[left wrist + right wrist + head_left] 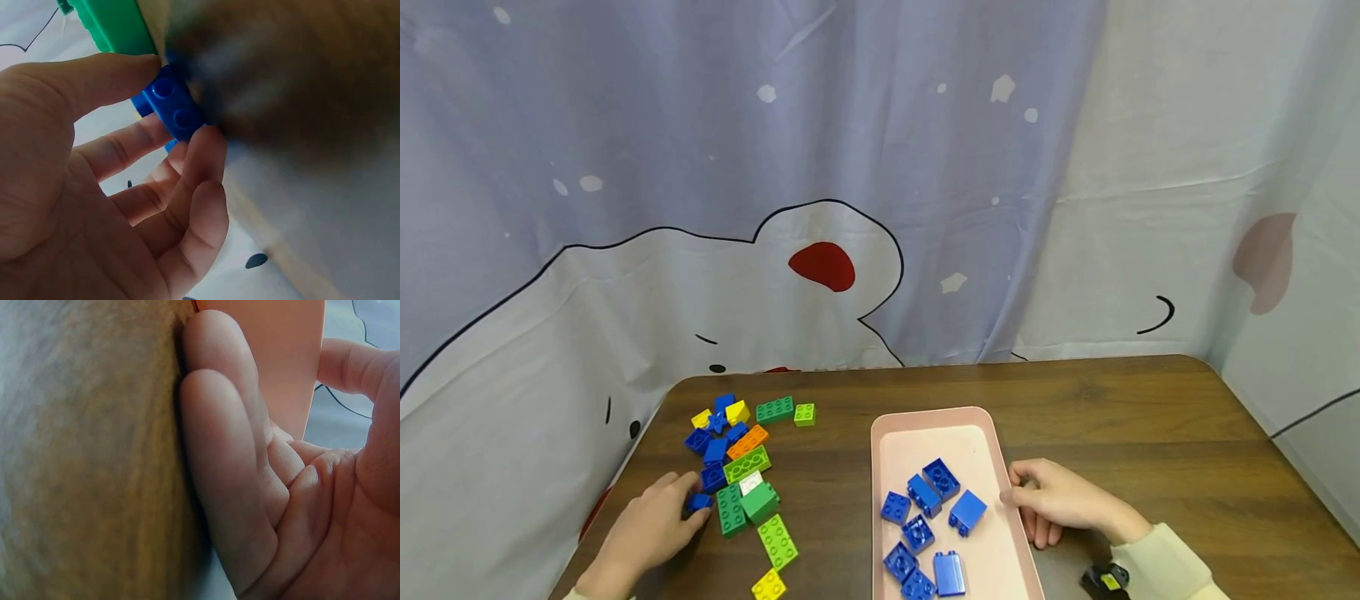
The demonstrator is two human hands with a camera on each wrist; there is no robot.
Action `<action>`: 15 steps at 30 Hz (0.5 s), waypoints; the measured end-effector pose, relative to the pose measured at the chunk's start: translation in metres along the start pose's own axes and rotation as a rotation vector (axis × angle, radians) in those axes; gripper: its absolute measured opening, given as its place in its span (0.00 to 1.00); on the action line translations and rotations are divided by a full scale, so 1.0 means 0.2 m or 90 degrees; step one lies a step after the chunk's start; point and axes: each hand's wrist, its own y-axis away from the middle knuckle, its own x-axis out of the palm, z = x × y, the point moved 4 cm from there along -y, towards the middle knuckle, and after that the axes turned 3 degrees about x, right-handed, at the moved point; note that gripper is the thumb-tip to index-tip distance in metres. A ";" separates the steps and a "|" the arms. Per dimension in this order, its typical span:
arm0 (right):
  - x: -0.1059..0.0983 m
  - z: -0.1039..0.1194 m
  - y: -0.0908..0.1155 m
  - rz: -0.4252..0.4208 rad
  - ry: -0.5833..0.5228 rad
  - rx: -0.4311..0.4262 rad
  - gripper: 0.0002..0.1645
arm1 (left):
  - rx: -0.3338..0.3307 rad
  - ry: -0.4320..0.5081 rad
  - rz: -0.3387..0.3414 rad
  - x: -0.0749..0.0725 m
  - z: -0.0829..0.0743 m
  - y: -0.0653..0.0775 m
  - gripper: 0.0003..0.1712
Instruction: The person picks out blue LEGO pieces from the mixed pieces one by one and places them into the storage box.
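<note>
At the left of the table, my left hand (651, 521) pinches a small blue toy brick (698, 502) between thumb and fingers. Two studs of that brick (173, 103) face the camera in the left wrist view. My right hand (1060, 500) is at the right side of a pink tray (1011, 517). Its thumb lies over the tray's rim, with the other fingers curled beside the outer wall and low against the table in the right wrist view. Inside the tray lie several blue bricks (967, 512), some on their sides or upside down.
A loose pile of bricks lies by my left hand: green bricks (731, 510), an orange brick (748, 442), a yellow brick (769, 586), a white brick (750, 482) and more blue ones (716, 452). A patterned curtain (955, 208) hangs behind the wooden table (1112, 408).
</note>
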 end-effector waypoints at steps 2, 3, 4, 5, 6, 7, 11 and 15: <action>0.00 0.00 0.00 0.001 0.001 0.001 0.17 | -0.004 -0.005 0.000 -0.01 0.00 0.00 0.18; 0.00 0.00 0.00 0.001 0.002 0.002 0.17 | -0.006 -0.009 -0.002 -0.02 -0.01 0.01 0.18; 0.00 0.00 0.00 0.001 0.003 0.002 0.17 | -0.009 -0.013 -0.006 -0.03 -0.01 0.01 0.17; 0.00 0.00 -0.01 0.001 0.004 0.002 0.17 | -0.011 -0.017 -0.012 -0.04 -0.02 0.02 0.17; 0.00 0.00 -0.01 0.001 0.004 0.002 0.17 | -0.010 -0.021 -0.021 -0.05 -0.03 0.02 0.16; 0.00 0.00 -0.01 0.000 0.005 0.003 0.17 | -0.008 -0.023 -0.030 -0.06 -0.04 0.03 0.16; 0.00 0.00 0.00 -0.003 0.006 0.002 0.17 | 0.025 -0.016 -0.085 -0.12 -0.14 0.05 0.17; 0.00 0.00 0.00 -0.003 0.007 0.004 0.18 | 0.079 0.001 -0.142 -0.15 -0.28 0.06 0.18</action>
